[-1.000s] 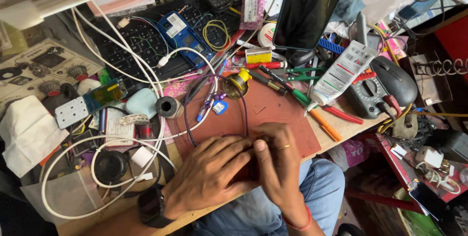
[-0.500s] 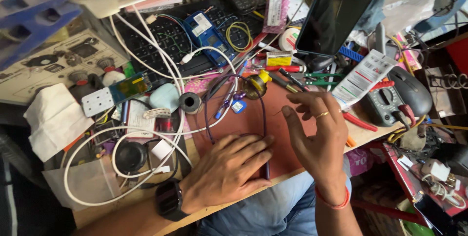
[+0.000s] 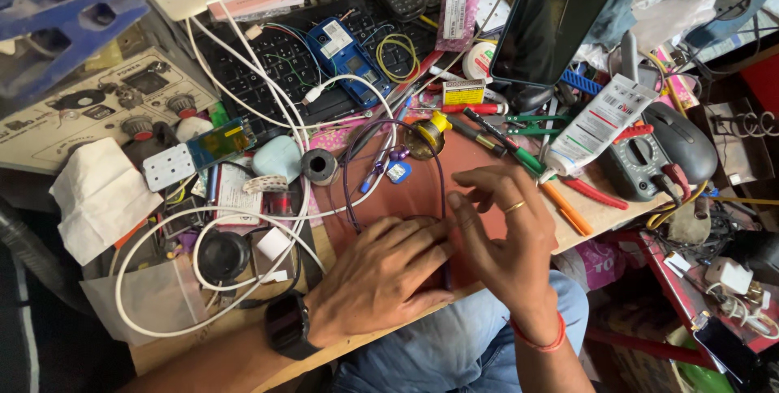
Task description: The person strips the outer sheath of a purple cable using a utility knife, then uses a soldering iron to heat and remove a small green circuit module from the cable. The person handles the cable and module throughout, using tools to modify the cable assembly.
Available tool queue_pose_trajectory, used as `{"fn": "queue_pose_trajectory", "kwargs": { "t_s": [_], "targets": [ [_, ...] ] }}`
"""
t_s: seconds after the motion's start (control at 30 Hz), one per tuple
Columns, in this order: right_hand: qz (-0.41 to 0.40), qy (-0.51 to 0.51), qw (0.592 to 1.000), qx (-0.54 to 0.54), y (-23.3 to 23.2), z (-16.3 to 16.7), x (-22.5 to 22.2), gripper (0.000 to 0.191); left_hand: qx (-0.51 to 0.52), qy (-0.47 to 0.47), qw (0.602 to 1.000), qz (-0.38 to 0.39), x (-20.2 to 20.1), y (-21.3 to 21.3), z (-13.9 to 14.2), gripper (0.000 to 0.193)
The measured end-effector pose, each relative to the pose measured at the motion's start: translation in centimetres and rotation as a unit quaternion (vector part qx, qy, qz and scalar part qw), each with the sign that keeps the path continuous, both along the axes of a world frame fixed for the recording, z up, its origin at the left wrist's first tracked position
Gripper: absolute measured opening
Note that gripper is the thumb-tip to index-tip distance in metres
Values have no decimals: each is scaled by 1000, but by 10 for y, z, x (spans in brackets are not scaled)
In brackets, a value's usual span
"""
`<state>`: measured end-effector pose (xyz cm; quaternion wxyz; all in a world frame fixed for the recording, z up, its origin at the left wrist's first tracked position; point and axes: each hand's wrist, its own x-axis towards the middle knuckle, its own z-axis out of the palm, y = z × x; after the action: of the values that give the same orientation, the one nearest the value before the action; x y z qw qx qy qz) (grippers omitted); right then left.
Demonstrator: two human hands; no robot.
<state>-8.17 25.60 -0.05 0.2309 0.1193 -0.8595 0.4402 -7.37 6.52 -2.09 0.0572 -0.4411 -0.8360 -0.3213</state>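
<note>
Bench-top contents, listed left to right.

- Folded white tissue (image 3: 104, 197) lay at the left edge, below a beige bench instrument with red knobs (image 3: 97, 109).
- Coiled white cable (image 3: 203, 279) looped across the near-left of the bench, around a black round puck (image 3: 222, 256).
- Left hand (image 3: 381, 275), black watch at the wrist, lay palm-down on the red-brown work mat (image 3: 422, 190). Fingers were extended and close together, pressing flat near the mat's near edge; whether they pinned the cable could not be told.
- Thin purple cable (image 3: 393, 129) arched over the mat. Its two legs ran away from the person, toward the keyboard, and the right-hand leg came down to the spot where the two hands met. Long axis: near-to-far, lying beyond the fingertips.
- Right hand (image 3: 507, 235), ring on one finger, red band at the wrist, stood just beside the left hand and touched it. Thumb and forefinger were drawn together at the cable's near end; an actual pinch could not be confirmed. This hand was the nearer to that leg.
- Green-handled tools (image 3: 519, 154) and an orange-handled tool (image 3: 564, 208) lay just right of the mat.
- Dark multimeter (image 3: 641, 162) sat farther right, near a black mouse (image 3: 686, 140).
</note>
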Motion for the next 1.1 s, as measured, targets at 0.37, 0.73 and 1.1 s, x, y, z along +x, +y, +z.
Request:
{"fn": "queue_pose_trajectory", "kwargs": {
  "t_s": [0.37,0.73,1.1],
  "targets": [
    [-63,67,996,14,50,-1,-8,19,-10,-1,1000,-12,-1,0,0,56],
    [-64,56,906,414,128,29,-105,33,-21,6,1000,-11,0,3,-1,58],
    [-110,102,851,503,165,43,-124,16,-10,-12,1000,-13,-3,1,-2,58]
  ]
}}
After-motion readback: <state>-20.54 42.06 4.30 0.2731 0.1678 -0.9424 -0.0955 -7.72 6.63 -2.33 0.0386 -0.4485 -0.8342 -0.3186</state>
